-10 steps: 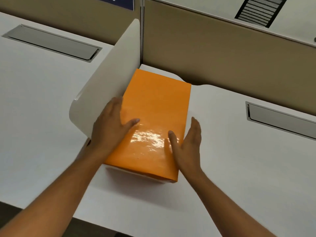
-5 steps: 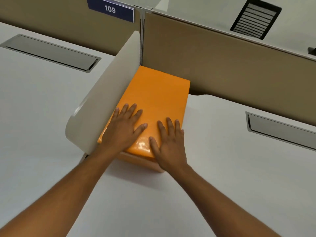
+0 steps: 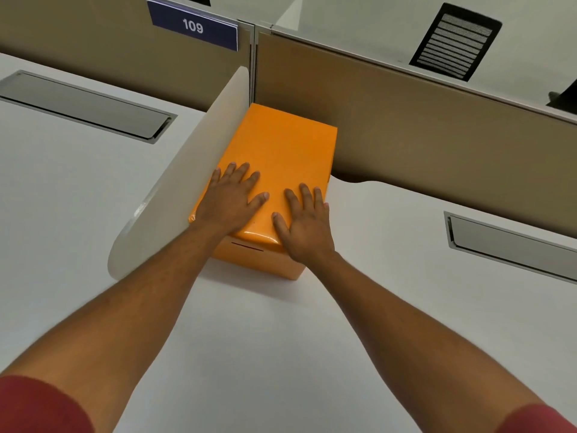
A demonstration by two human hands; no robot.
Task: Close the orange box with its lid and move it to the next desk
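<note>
The orange box [image 3: 262, 260] stands on the white desk, pushed into the corner between the white divider and the brown partition. Its glossy orange lid [image 3: 281, 145] lies flat on top and covers it. My left hand [image 3: 229, 200] rests palm down on the near left part of the lid, fingers spread. Beside it my right hand [image 3: 304, 221] lies flat on the near right part, with its palm over the lid's front edge. Neither hand grips anything.
A white curved divider [image 3: 178, 189] rises just left of the box and separates this desk from the neighbouring desk [image 3: 62, 189]. A brown partition [image 3: 406, 126] runs along the back. Grey cable flaps [image 3: 84, 104] [image 3: 512, 248] sit in both desktops. A sign reads 109 [image 3: 193, 26].
My hands went from the lid's sides to lying flat on top of it. The lid has come down level onto the box, which now sits a little farther into the corner.
</note>
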